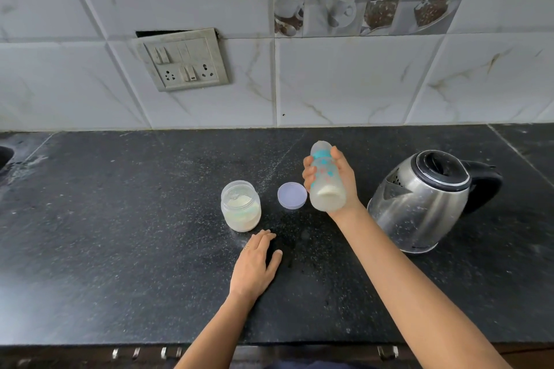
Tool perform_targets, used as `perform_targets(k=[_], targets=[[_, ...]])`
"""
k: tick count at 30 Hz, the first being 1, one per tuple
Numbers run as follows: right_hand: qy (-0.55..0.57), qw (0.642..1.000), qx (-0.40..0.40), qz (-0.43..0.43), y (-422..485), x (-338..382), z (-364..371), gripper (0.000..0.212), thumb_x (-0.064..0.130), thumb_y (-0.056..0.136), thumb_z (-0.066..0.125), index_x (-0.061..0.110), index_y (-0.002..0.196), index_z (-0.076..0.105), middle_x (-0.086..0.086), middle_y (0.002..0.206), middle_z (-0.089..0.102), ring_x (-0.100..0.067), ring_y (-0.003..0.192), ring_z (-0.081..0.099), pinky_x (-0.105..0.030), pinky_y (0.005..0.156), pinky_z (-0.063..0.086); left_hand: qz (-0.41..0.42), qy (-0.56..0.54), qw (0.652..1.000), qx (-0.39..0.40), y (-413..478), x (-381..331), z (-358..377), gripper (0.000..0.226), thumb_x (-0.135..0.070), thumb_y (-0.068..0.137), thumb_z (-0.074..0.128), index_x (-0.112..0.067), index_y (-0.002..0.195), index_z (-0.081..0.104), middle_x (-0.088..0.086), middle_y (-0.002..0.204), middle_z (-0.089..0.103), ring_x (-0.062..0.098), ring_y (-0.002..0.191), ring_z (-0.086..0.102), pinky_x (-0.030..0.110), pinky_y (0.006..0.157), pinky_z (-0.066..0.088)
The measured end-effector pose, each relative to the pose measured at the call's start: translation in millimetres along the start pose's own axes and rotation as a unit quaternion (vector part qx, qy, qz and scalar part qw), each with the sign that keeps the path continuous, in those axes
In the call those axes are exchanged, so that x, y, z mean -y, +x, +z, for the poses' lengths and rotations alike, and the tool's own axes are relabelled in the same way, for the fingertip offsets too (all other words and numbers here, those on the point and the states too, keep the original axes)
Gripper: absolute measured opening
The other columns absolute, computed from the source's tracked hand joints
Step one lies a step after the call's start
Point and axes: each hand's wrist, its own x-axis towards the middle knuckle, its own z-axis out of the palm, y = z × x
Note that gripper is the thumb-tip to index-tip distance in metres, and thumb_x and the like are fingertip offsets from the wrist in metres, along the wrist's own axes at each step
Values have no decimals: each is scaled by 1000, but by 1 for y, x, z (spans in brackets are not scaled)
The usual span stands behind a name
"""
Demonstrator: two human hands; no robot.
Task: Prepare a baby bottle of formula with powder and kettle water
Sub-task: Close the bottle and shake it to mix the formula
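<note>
Milky-white mix sits in the low end of the baby bottle [325,180], which is held off the black counter [120,249] just right of frame ctr, top end tilted toward the wall, w/ the right hand [346,184] wrapped round its body. Looks like the mixing step: grip firm, short wrist shakes, clear of the kettle [425,201] at right and the open powder jar [240,207] left of ctr. The left hand [254,263] lies flat on the counter, holding nothing.

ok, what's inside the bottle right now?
A pale, creamy layer sits near the base of the baby bottle; above it the cloudy wall looks empty. The right hand wraps its far side, so that part is hidden. Powder or liquid: cannot tell.
</note>
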Motion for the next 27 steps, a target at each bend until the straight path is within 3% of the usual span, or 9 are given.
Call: perform_targets(k=[3,6,10,13,16,20,22,25,27], targets=[[6,1000,-12,10,-4,-1,-2,64,28,53,91,9,101,54,-8,85,60,-18,57,61,-29,49,55,2,3,1000,1,0,0,1,43,-40,96,47,-20,134,48,-5,142,46,13,135,36,28,113,26],[-61,998,3,22,-8,-5,0,56,31,58,87,10,100,56,-9,84,60,-19,55,59,-29,49,54,2,3,1000,-2,0,1,1,43,-40,96,47,-20,134,48,-5,142,45,13,135,34,21,113,18],[43,991,-122,-31,3,-2,-6,45,38,75,71,12,106,52,-7,84,59,-17,56,64,-26,51,56,5,9,1000,1,-1,0,0,43,-41,96,46,-20,134,48,-4,142,46,13,135,35,21,114,18],[15,999,-49,7,-3,-5,-6,58,31,58,87,9,101,54,-8,84,58,-18,55,61,-26,49,55,1,10,1000,2,-2,0,0,43,-41,96,46,-20,134,48,-4,143,45,14,135,34,18,111,13],[-29,999,35,11,-10,-7,-3,61,28,59,87,14,110,58,-11,84,58,-19,55,57,-28,47,54,-1,13,1000,1,0,0,0,43,-41,96,46,-21,134,48,-5,143,45,15,135,35,18,109,15],[92,995,-16,-36,-6,0,3,66,22,46,94,7,100,57,-9,83,62,-19,57,63,-28,51,56,-2,12,1000,3,-1,0,1,43,-42,96,46,-21,134,48,-5,142,45,15,135,35,20,111,19],[70,995,-44,-55,-6,2,1,65,26,52,91,9,103,54,-9,82,62,-20,57,64,-29,51,56,1,14,1000,0,-1,0,1,43,-42,96,46,-21,133,48,-5,142,46,13,134,36,22,110,23],[-40,999,13,-26,-12,0,-2,60,29,68,80,19,118,48,-11,86,57,-20,56,59,-30,48,54,2,19,1000,-4,-1,0,1,43,-42,95,46,-21,133,48,-5,142,46,11,133,34,17,106,20],[-74,997,-5,-30,-12,1,-1,48,29,80,65,24,124,48,-11,87,57,-19,57,59,-30,50,54,3,19,1000,-4,0,0,0,43,-42,95,47,-21,133,48,-6,142,46,11,133,35,19,106,23]])
